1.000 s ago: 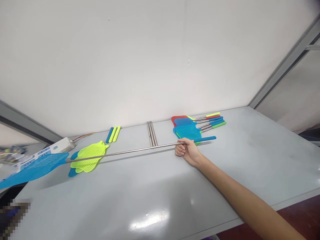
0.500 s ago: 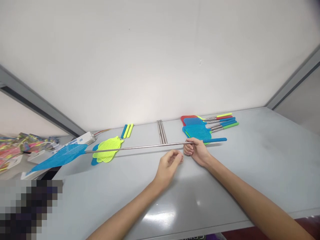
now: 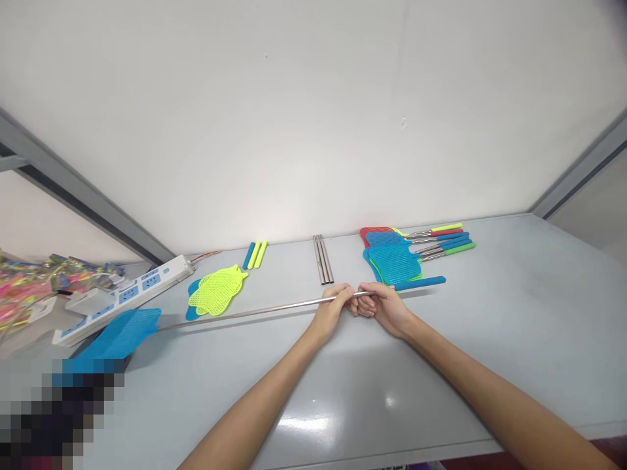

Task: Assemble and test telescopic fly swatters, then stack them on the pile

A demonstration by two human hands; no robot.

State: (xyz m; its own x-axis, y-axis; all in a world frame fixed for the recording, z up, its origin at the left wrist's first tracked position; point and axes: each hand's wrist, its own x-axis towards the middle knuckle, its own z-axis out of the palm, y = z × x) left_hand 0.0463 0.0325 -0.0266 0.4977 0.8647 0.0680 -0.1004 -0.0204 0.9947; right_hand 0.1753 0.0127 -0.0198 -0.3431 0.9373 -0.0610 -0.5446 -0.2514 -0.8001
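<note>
Both hands hold one long fly swatter (image 3: 274, 307) with an extended metal rod, a blue mesh head (image 3: 128, 329) at the far left and a blue handle (image 3: 422, 283) at the right. My right hand (image 3: 389, 308) is wrapped round the rod just left of the handle. Right beside it, my left hand (image 3: 334, 312) is closed on the rod too, thumb along the top. Behind the rod lie loose yellow swatter heads (image 3: 218, 290) over a blue one, and several metal rods (image 3: 323, 260). Past my right hand rests a pile of finished-looking swatters (image 3: 394, 261).
Blue and yellow handle grips (image 3: 255, 255) lie near the white wall (image 3: 304, 117). A white power strip (image 3: 130, 295) runs along the table's left side, with colourful wrapped items (image 3: 49, 274) beyond it. The grey table (image 3: 490, 339) ends at a front edge close to me.
My left hand, held apart from the rod before, has moved up and closed on it beside my right hand. The swatter's head end has dipped lower at the left.
</note>
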